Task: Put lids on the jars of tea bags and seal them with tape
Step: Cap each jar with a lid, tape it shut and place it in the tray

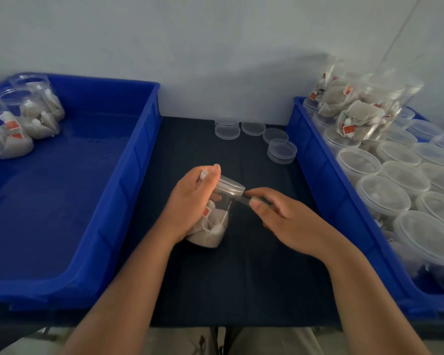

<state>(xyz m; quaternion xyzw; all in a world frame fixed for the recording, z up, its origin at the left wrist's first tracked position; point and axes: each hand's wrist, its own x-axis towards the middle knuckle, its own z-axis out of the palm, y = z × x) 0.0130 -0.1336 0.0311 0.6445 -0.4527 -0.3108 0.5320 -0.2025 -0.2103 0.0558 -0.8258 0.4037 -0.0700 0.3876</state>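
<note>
Leftmost, a blue bin [149,139] holds three clear jars [28,116] of tea bags in its far left corner, leaning together. Whether they carry lids I cannot tell.

Between the bins lies a dark mat [241,278]. Near its centre the left hand [190,201] grips the work jar [215,226], fingers curled round its side and thumb up by the rim. The jar leans, its base on the mat, with tea bags and a red tag visible inside. A clear lid [230,187] sits on its mouth.

Just right of the lid, a thin strip of tape [244,199] runs from the lid's edge to the right hand [287,219]. This hand pinches the strip between thumb and forefinger, the other fingers loosely folded. The strip is blurred.

At the back of the mat, loose lids [254,128] lie in a scatter, some of them stacked.

On the right, a second blue bin [318,160] is packed with upright lidded jars [385,198] standing rim to rim. At its far end, more jars [356,106] of tea bags lie tilted on top of the others.
</note>
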